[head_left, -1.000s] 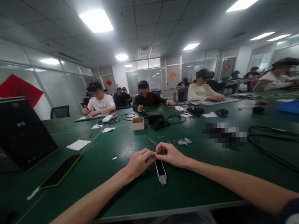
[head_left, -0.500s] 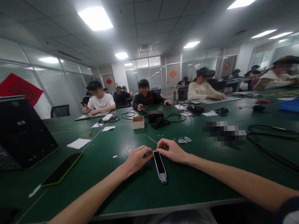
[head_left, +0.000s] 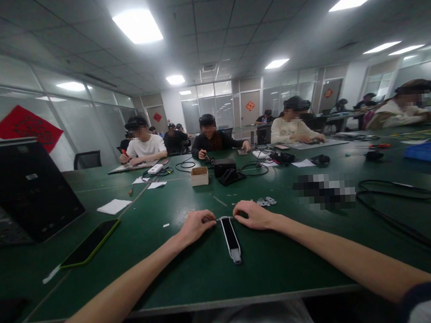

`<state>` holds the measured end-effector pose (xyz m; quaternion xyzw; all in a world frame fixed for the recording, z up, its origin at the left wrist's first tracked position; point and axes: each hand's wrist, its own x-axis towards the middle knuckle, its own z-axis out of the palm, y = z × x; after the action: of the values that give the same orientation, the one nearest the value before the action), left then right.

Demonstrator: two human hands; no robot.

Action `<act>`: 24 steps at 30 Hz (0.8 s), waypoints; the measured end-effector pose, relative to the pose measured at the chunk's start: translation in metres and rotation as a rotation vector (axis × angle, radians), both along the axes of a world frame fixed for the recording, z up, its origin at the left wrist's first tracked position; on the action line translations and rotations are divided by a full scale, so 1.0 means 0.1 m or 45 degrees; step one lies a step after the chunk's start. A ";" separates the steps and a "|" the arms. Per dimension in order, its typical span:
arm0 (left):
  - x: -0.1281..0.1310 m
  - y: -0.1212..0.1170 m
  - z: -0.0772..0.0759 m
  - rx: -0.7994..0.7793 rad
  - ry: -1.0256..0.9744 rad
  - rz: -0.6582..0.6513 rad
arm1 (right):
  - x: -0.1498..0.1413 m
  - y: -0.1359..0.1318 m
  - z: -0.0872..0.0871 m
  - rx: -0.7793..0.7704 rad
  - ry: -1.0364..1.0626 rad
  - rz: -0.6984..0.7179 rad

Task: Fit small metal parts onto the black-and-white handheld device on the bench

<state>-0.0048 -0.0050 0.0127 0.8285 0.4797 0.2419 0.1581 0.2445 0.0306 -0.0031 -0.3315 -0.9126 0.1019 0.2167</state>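
The long stick [head_left: 230, 239] points away, between the left hand [head_left: 197, 226] and right hand [head_left: 253, 215]; I can't tell if either grip is closed.

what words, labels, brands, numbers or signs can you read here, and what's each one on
"hp", slightly blurred, on the black computer case
Red diamond sign on the left wall: characters too blurred to read
Orange door sign at the back: too small to read
No numbers readable

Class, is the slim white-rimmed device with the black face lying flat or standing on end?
Lying flat: the device rests lengthwise on the green tabletop, its black face turned up.
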 end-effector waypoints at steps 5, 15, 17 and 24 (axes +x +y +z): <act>0.01 0.00 0.01 -0.068 -0.024 -0.012 | -0.01 0.02 -0.04 0.024 0.039 0.052; 0.05 0.03 -0.04 -0.019 0.053 -0.026 | 0.05 0.11 0.01 0.129 0.021 0.002; 0.05 0.02 -0.04 -0.013 0.068 -0.016 | 0.14 0.20 0.02 0.170 0.008 -0.101; -0.01 0.05 -0.10 0.016 0.042 -0.008 | 0.43 0.46 -0.03 0.169 -0.221 -0.209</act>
<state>-0.0055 0.0004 0.0029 0.8349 0.4780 0.2306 0.1458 0.2880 0.0770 -0.0064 -0.3977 -0.9024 -0.0060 0.1659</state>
